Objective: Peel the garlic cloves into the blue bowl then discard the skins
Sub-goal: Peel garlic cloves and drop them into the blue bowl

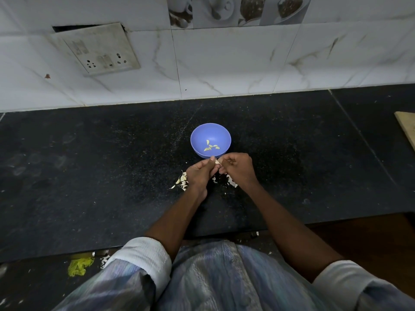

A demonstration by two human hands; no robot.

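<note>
A blue bowl (197, 135) stands on the black counter and holds several peeled garlic cloves (211, 147). Just in front of it my left hand (198, 172) and my right hand (238, 167) meet, both pinching one small garlic clove (217, 162) between their fingertips. A heap of unpeeled cloves (182, 181) lies to the left of my left hand. Loose white skins (231, 181) lie under and beside my right hand.
The black counter (89, 164) runs to a white tiled wall with a socket plate (98, 50) at the back left. A wooden board's corner (407, 129) shows at the right edge. A yellow-green cloth (79, 267) and skin scraps lie on the floor below.
</note>
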